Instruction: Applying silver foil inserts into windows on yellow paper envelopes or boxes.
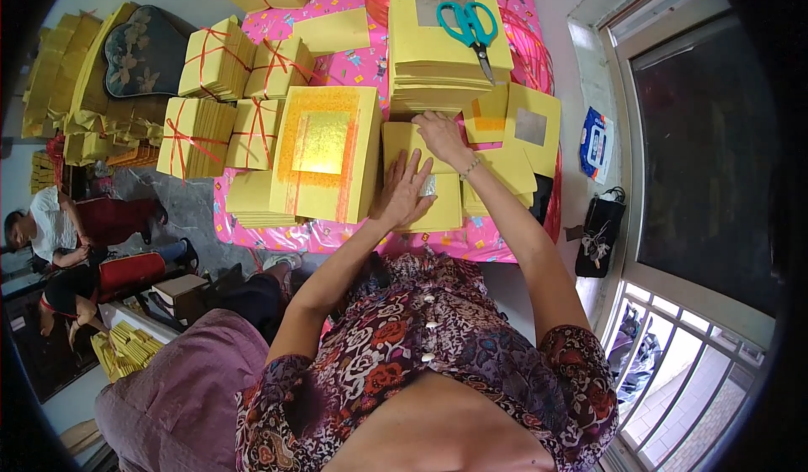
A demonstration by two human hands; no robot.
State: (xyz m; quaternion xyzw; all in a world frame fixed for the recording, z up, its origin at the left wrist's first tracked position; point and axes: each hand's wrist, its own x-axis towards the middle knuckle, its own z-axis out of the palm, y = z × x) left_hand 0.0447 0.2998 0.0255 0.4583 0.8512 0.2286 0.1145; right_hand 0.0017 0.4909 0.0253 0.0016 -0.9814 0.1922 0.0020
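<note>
The left hand [404, 193] lies flat, fingers spread wide, on a low stack of square yellow paper sheets [421, 173] on the pink patterned desk [353, 236]. The right hand [442, 134], open, presses the sheets' far edge, just below a tall yellow paper pile [446, 51] bearing teal-handled scissors [471, 26].

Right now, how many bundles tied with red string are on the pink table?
4, in a block at the table's left: two behind, two in front. Others may be hidden.
</note>
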